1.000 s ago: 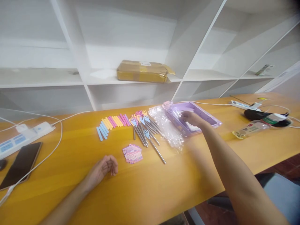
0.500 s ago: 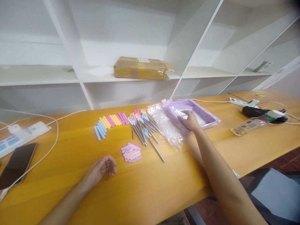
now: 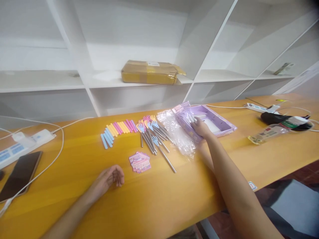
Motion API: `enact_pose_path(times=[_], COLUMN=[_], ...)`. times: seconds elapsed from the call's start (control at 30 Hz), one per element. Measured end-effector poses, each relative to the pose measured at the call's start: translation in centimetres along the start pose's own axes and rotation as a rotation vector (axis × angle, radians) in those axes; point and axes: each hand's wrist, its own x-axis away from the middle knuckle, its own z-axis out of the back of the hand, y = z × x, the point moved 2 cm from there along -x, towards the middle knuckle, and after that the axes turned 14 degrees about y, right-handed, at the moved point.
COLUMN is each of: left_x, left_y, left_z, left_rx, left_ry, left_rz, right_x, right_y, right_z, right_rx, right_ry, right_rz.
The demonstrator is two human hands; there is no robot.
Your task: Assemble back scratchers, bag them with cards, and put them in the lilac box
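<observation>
wooden table (image 3: 159,199): sticks (image 3: 116,128) already lined up, scratchers (image 3: 150,141) just heaped. right hand (image 3: 201,128) pinches clear plastic (image 3: 184,116) beside purple box (image 3: 217,119); left hand (image 3: 111,177) curls loosely, empty.

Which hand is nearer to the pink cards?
Left. The left hand is just left of the pink cards; the right hand is farther away, at the purple tray.

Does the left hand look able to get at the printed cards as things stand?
Probably yes: the left hand is loosely curled with nothing visible in it, and only tabletop shows between it and the printed cards.
</observation>
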Motion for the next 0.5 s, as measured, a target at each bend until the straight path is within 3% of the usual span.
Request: enact_pose_path(times=[0.5], left_x=[0.15], left_y=[0.07], left_z=[-0.05], left_rx=[-0.038], left_ry=[-0.027], left_rz=[-0.011], right_x=[-0.37], right_y=[0.24], right_z=[-0.42], right_rx=[0.140], right_ry=[0.002], right_rz=[0.043])
